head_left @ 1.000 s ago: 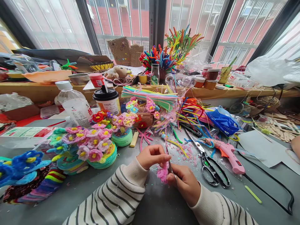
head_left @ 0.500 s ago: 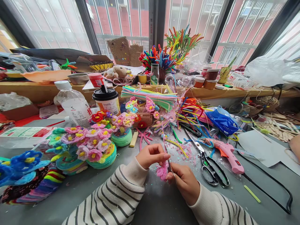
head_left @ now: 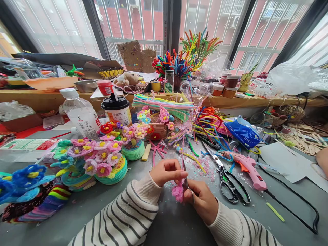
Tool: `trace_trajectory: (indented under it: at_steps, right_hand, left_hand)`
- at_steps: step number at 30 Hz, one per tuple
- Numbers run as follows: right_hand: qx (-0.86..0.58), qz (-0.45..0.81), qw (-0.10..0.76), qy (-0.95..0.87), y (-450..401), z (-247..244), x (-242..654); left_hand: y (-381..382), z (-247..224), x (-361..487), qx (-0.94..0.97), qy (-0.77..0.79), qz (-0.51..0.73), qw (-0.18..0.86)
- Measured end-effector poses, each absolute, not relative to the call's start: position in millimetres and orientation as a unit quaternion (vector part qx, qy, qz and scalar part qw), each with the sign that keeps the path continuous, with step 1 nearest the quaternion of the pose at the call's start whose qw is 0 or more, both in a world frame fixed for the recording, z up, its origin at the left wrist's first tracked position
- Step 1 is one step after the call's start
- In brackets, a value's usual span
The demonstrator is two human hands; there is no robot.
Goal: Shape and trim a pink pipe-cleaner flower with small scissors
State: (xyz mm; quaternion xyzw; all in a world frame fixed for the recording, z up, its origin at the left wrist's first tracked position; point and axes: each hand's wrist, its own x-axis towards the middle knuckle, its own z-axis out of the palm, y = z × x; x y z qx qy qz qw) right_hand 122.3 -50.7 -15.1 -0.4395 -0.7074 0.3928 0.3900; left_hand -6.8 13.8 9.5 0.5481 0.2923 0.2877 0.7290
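Between both hands hangs a fuzzy pink pipe-cleaner piece [head_left: 177, 193], above the grey table [head_left: 169, 225]. My left hand [head_left: 167, 171] pinches its upper part between thumb and fingertips. Small scissors [head_left: 185, 183] are in my right hand [head_left: 201, 197], fingers closed round the handles, blades pointing up beside the pink piece. Part of the handles is hidden by the fingers. Pink fluff scraps [head_left: 202, 165] lie on the table beyond the hands.
Large black-handled scissors [head_left: 227, 179] and a pink glue gun [head_left: 252, 171] with a black cord lie right. Pipe-cleaner flowers [head_left: 102, 155], a plastic bottle [head_left: 82, 114] and a lidded cup [head_left: 116, 109] stand left. Someone's arm [head_left: 322, 160] shows at the right edge.
The scissors' blades now show more upright above the fingers, close to my left fingertips. The pink piece has shifted slightly down, and both hands have moved only a little.
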Motion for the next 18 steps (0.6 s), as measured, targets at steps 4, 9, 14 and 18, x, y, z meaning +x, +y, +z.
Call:
trace_trajectory:
  at_steps: [4, 9, 14, 18]
  right_hand:
    - [-0.452, 0.381, 0.386, -0.708, -50.1, -15.3, 122.9]
    - [-0.467, 0.375, 0.390, -0.699, -49.6, -14.8, 124.4]
    - [-0.470, 0.384, 0.398, -0.688, -49.4, -15.3, 125.6]
    - [-0.456, 0.393, 0.418, -0.680, -50.2, -15.1, 125.9]
  left_hand:
    - [12.5, 10.7, -6.2, 0.547, 0.290, 0.278, 0.734]
    - [13.7, 9.1, -6.1, 0.548, 0.288, 0.286, 0.731]
    - [14.5, 8.0, -7.4, 0.547, 0.290, 0.289, 0.730]
    - [14.4, 8.4, -8.0, 0.534, 0.303, 0.279, 0.738]
